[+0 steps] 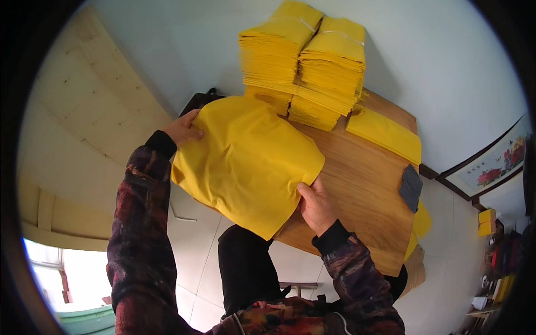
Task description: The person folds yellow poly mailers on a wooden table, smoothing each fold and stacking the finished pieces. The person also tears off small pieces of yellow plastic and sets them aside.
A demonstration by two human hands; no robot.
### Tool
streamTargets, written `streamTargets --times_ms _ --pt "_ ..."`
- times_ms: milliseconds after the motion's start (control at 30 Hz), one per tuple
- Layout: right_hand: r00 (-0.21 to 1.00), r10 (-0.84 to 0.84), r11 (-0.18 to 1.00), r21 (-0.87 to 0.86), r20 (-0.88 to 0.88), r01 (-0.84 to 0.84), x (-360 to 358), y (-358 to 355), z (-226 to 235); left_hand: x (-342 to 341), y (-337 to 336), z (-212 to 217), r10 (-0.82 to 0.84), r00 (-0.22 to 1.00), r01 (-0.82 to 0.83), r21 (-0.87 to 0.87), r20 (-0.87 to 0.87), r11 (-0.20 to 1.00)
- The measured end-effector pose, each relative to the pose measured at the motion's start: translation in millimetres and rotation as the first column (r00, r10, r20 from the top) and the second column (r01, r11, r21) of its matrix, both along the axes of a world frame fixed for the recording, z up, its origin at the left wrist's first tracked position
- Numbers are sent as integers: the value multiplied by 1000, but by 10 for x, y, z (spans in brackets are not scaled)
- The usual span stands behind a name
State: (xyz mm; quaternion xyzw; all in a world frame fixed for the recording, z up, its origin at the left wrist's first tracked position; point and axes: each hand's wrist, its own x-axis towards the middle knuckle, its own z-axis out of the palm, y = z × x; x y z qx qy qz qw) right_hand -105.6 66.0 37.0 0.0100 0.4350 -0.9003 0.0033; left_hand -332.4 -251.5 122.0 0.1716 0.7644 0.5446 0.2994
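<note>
A large yellow sheet of cloth-like material [245, 159] spreads between my two hands, creased and raised over the near left part of the wooden table [363, 195]. My left hand [185, 129] pinches its left edge, the thumb lying on top. At the lower right edge, my right hand [317, 205] grips it with the thumb above; the fingers beneath are hidden. One corner of the sheet hangs past the table's front edge, above my leg. Whether the sheet is a single layer or a folded bag, I cannot tell.
Tall tied stacks of folded yellow material [332, 56] stand at the back against the wall. To their right lies a flat folded yellow pile [385, 131]. A dark grey cloth [411, 188] rests at the table's right edge. A framed flower picture [491, 162] leans at far right.
</note>
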Motion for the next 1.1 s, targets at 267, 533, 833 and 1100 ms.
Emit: streamTargets --times_ms 267,533,833,1100 --pt "994 -106 962 252 -26 110 -135 27 -161 -381 40 -398 29 997 -33 52 67 998" --pt "947 -31 985 173 320 -27 -158 -2 -262 -445 68 -1025 -1 987 -71 -441 -161 895" --pt "894 10 990 122 448 -73 -200 51 -224 -428 23 -1153 -49 959 -135 -602 -280 787" --pt "888 -104 954 298 448 -39 -324 199 -211 -157 -212 -1214 58 990 -114 -473 -132 873"
